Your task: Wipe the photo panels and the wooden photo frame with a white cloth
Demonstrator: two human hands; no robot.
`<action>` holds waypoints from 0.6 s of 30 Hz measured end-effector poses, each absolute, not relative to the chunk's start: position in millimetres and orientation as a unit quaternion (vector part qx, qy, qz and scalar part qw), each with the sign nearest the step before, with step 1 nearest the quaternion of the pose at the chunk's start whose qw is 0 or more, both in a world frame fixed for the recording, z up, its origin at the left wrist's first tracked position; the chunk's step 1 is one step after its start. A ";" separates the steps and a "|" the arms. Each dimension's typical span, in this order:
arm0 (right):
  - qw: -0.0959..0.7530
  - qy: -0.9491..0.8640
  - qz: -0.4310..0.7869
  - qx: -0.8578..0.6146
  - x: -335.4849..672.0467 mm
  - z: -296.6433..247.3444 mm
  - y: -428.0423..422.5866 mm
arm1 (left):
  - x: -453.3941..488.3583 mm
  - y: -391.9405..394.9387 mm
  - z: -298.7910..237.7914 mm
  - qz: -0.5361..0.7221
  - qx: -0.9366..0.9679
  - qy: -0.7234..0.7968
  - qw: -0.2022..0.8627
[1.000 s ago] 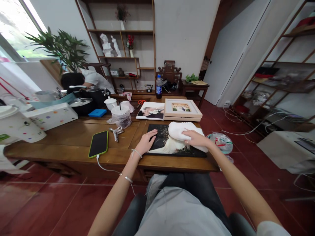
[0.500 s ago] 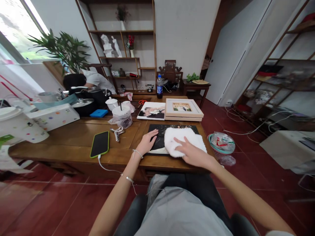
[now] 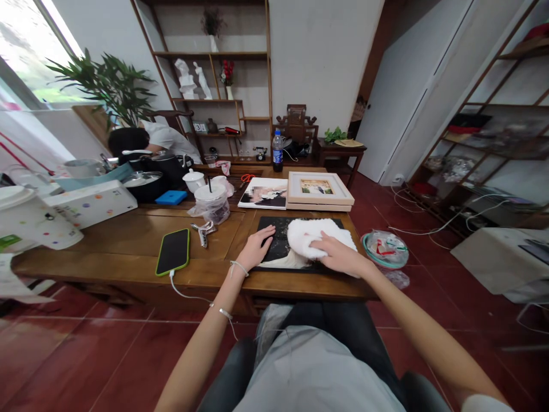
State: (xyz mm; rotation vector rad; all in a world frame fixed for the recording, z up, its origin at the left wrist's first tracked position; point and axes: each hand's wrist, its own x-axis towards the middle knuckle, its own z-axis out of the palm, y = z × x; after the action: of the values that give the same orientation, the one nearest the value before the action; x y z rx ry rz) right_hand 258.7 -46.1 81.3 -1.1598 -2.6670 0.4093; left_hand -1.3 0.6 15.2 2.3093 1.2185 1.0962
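A dark photo panel [image 3: 279,229] with a pale shape along its lower part lies flat at the table's front edge. My left hand [image 3: 257,244] rests on its left side, fingers stretched out and holding nothing. Bunched under my right hand [image 3: 339,254] is a fluffy white towel [image 3: 302,236], gripped by the fingers and resting on the panel. The towel hides the panel's upper right part. Behind the panel are a white-backed photo print [image 3: 263,193] and a pale wooden picture frame [image 3: 321,191] with a small photo in it.
To the left on the wooden table [image 3: 115,243] are a charging phone [image 3: 172,252], a silver clamp-like tool [image 3: 203,232] and a bagged drink cup [image 3: 211,200]. A cola bottle [image 3: 278,153] stands behind. A lined bin [image 3: 386,249] sits right of the table. Another person [image 3: 167,140] leans over at the far left.
My right hand has pushed the towel slightly away from me, closing its fingers more on it. More of the panel's pale lower part shows. My left hand stays put.
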 end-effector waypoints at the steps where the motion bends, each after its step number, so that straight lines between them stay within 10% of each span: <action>1: 0.115 -0.905 0.125 -0.391 257.9 76.3 -32.9 | -1.4 0.7 15.0 0.384 0.805 0.425 0.154; 18: 0.078 -0.939 0.084 -0.323 216.4 77.4 -89.8 | -2.7 0.8 14.5 0.376 0.809 0.425 0.155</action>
State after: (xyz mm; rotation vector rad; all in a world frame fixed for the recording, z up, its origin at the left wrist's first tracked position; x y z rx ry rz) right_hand 216.4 -89.8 77.4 -0.9675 -2.8138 0.2507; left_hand -2.7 0.8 14.5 2.3160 1.2169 1.0781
